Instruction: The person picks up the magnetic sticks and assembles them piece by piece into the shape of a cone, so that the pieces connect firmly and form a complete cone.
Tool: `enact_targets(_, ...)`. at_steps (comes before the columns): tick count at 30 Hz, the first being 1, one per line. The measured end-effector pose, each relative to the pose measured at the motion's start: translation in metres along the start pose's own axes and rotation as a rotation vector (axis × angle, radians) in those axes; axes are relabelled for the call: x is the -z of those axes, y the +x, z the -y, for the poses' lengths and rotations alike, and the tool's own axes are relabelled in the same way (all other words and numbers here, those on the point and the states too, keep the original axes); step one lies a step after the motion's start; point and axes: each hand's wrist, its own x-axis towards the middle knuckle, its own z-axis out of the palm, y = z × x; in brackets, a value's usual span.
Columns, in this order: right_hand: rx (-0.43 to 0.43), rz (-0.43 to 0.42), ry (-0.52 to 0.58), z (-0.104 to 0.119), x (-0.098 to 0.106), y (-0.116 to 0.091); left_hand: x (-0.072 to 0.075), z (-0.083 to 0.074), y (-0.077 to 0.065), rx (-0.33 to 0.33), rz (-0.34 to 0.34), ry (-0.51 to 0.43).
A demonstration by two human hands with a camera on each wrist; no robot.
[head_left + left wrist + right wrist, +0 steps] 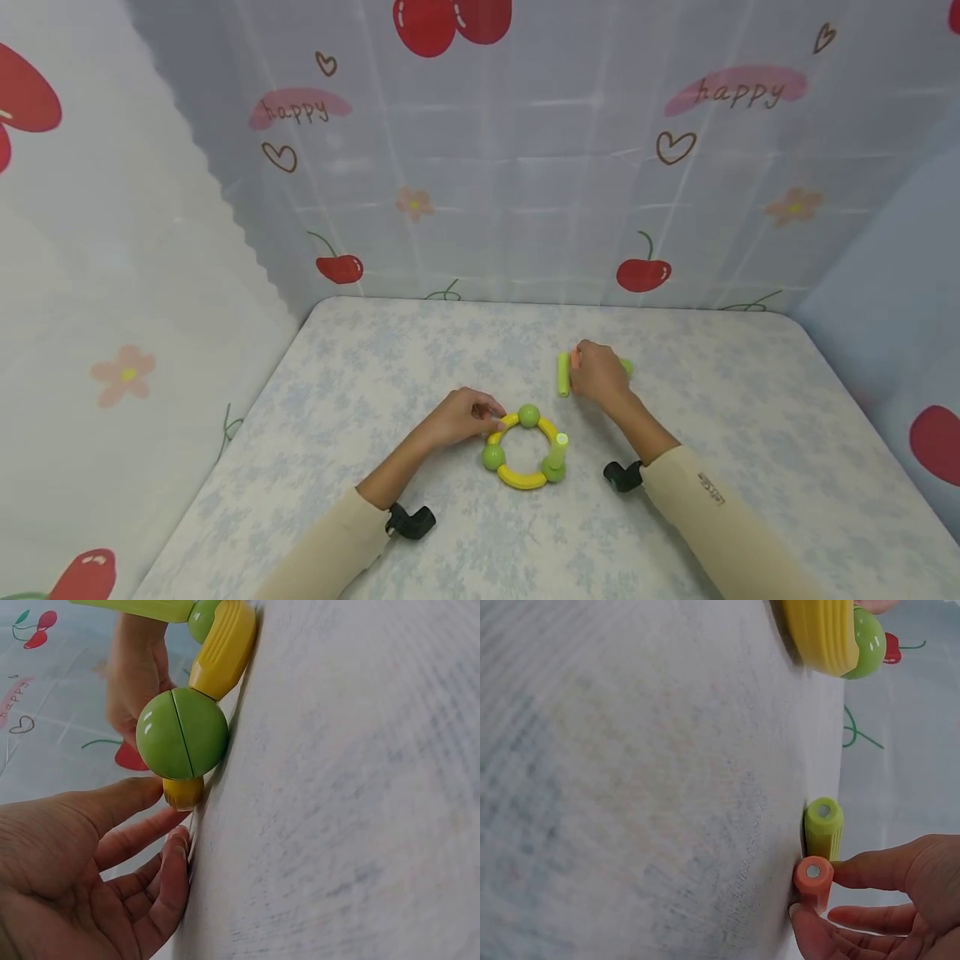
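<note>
A ring of curved yellow rods (521, 481) and green balls (529, 416) lies on the table in the head view. My left hand (460, 417) pinches the ring's upper-left yellow rod between thumb and forefinger, the other fingers loosely bent. From the ring's lower-right ball a light green stick (558, 450) rises. Farther back, my right hand (597, 372) holds an orange stick (814, 886) between thumb and fingers, low at the tabletop; its end bears a round silvery disc. Just left of it lies a yellow-green stick (563, 374), with a similar disc in the right wrist view.
Partly hidden behind my right hand is another green piece (627, 367). The table (420, 350) has a pale blue floral cover. A cherry-printed curtain (480, 167) hangs at its back edge, and sheets hang at both sides. Each wrist carries a small black camera (411, 522).
</note>
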Motion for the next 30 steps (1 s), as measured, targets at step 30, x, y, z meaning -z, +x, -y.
enact_targets(30, -0.002, 0.029, 0.195, -0.007, 0.010, -0.023, -0.004, 0.000, 0.000, 0.009, -0.025, 0.020)
